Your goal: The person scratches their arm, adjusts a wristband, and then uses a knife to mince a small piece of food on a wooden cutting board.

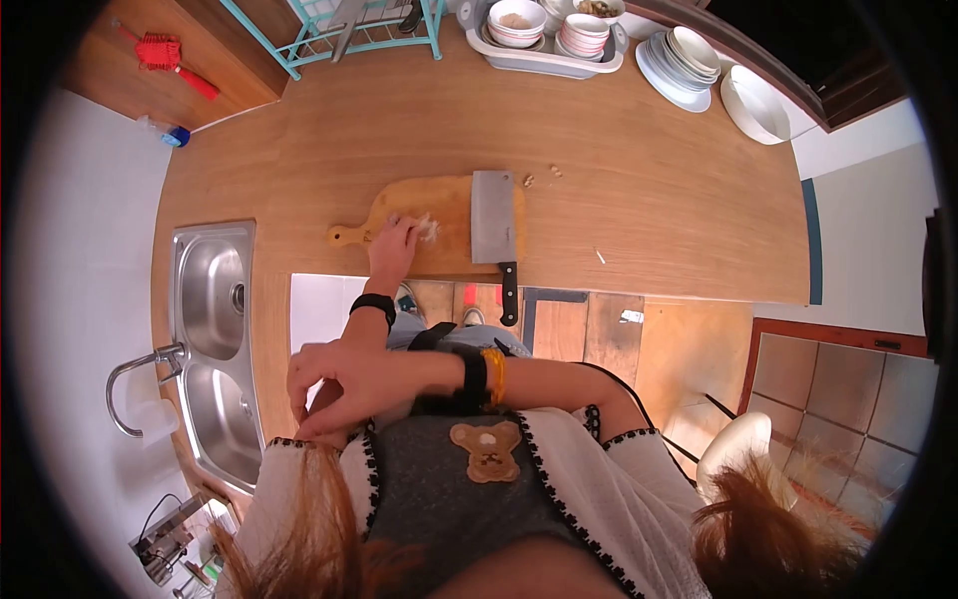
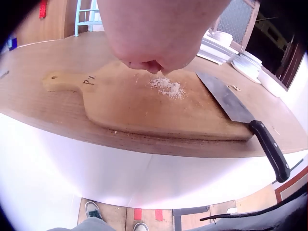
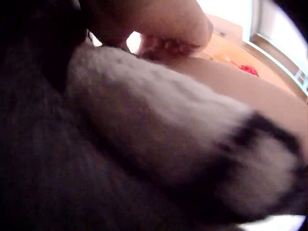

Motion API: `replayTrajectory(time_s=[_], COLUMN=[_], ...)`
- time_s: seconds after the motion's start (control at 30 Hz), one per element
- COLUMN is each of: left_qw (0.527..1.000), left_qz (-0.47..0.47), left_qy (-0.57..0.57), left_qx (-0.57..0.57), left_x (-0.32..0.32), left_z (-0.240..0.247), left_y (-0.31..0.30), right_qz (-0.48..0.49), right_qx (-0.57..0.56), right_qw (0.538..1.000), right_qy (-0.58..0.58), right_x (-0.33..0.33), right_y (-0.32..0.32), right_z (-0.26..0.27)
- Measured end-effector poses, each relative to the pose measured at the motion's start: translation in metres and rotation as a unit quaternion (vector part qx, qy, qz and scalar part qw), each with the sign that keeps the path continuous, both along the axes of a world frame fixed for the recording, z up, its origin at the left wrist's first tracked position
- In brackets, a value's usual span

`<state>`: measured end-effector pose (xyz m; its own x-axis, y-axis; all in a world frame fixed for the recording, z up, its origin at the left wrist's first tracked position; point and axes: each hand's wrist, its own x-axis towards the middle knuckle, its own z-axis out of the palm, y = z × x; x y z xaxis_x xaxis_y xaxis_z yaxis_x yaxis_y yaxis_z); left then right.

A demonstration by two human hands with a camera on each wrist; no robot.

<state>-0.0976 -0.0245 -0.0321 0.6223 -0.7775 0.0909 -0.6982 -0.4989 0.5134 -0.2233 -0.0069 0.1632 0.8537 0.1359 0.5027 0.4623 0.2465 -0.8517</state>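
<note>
My left hand (image 1: pixel 394 242) hangs over the wooden cutting board (image 1: pixel 424 258), its fingertips right at a small heap of finely chopped pale bits (image 2: pixel 168 88). Nothing shows in that hand, though its fingertips are partly hidden in the left wrist view. Across my body, my right hand (image 1: pixel 351 381) lies bent over the left forearm near the elbow, thumb and fingers curled at the hem of the left sleeve (image 3: pixel 168 106). A cleaver (image 1: pixel 492 218) with a black handle rests flat on the board's right part, handle past the counter's front edge.
Small pale pieces (image 1: pixel 529 182) lie behind the cleaver, and a white sliver (image 1: pixel 601 257) lies to its right. Bowls in a grey tub (image 1: pixel 544 60), stacked plates (image 1: pixel 671 75) and a turquoise rack (image 1: pixel 374 46) line the back. A double sink (image 1: pixel 180 290) is at left.
</note>
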Motion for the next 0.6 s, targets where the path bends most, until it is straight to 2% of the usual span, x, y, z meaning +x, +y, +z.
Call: replayTrajectory(time_s=[0.03,0.07,0.13,0.23,0.37,0.43,0.47,0.53,0.6], left_qw=[1.000,1.000,1.000,1.000,1.000,0.999,0.999,0.996,0.994], left_qz=[0.005,0.003,0.015,0.011,-0.012,-0.037,-0.039,-0.073,-0.090], left_qy=[-0.003,0.000,0.004,-0.009,-0.009,0.008,0.008,0.002,0.018], left_qx=[-0.004,-0.003,0.003,0.017,-0.019,-0.013,-0.017,-0.056,-0.066], left_x=[0.001,0.000,-0.001,-0.001,0.008,0.013,0.016,0.021,0.028], left_z=[-0.002,-0.005,-0.002,-0.003,-0.006,-0.003,-0.001,0.005,0.005], left_y=[0.001,0.002,0.003,0.005,0.004,-0.001,-0.006,-0.012,-0.018], right_qz=[0.092,0.090,0.270,0.311,0.252,0.151,0.148,0.157,0.121], right_qx=[0.064,0.065,0.010,-0.029,-0.082,-0.004,-0.007,0.139,0.161], right_qw=[0.994,0.994,0.949,0.927,0.948,0.974,0.974,0.974,0.977], right_qy=[-0.017,-0.015,0.161,0.210,0.179,0.170,0.171,0.083,0.064], right_x=[0.009,0.012,0.018,0.031,0.043,0.042,0.040,0.033,0.038], right_y=[-0.001,-0.003,-0.009,-0.002,-0.004,-0.005,-0.001,0.012,0.016], right_z=[-0.002,-0.005,0.003,-0.004,-0.012,-0.006,-0.001,0.029,0.036])
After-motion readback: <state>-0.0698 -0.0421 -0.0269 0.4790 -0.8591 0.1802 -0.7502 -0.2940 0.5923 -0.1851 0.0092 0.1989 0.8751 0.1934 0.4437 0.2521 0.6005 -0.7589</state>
